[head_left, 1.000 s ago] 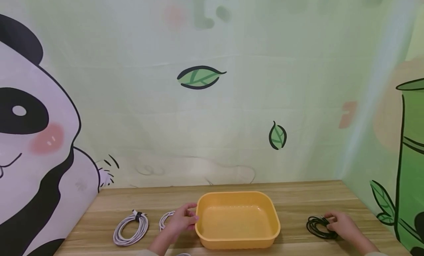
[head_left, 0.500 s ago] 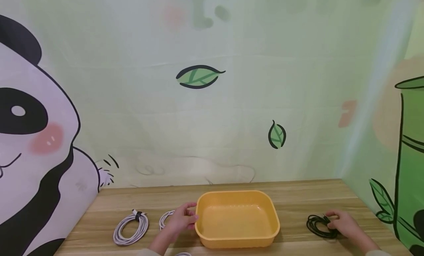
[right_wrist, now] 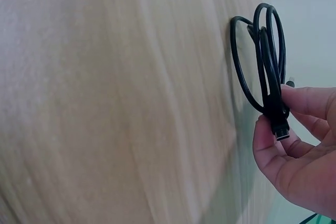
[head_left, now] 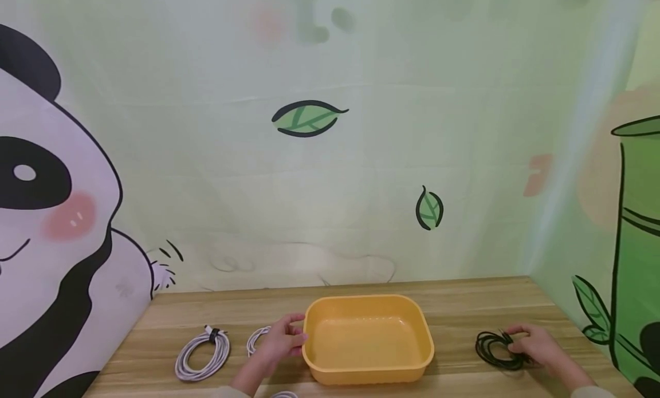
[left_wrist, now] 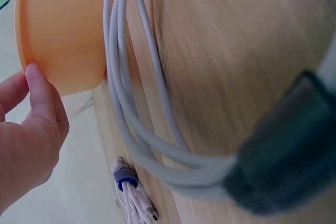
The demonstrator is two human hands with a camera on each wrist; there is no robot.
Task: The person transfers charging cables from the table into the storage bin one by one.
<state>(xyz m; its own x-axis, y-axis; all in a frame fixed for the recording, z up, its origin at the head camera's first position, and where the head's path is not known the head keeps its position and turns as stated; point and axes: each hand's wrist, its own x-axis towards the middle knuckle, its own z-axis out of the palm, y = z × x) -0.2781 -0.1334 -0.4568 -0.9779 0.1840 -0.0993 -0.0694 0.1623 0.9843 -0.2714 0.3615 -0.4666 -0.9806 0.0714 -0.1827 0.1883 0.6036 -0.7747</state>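
A yellow plastic basin [head_left: 368, 378] stands on the wooden table. My left hand [head_left: 278, 343] is at its left side, pinching the rim between thumb and fingers, as the left wrist view also shows. On the right, my right hand [head_left: 538, 346] pinches a coiled black cable [head_left: 497, 352] at its tied part. In the right wrist view the same black cable [right_wrist: 268, 61] has its loops pointing away from the fingers, and a metal plug end shows between thumb and fingers [right_wrist: 310, 100].
A tied grey-white cable coil [head_left: 203, 355] lies at the left of the table [head_left: 454, 306]. Another pale cable [head_left: 256, 338] is partly hidden behind my left hand, and a third [head_left: 285, 394] shows at the bottom edge. A printed backdrop [head_left: 361, 186] stands behind.
The head view has shifted slightly. My right hand has slid a little to the right on the black cable, keeping its pinch. The left hand and basin stay put.
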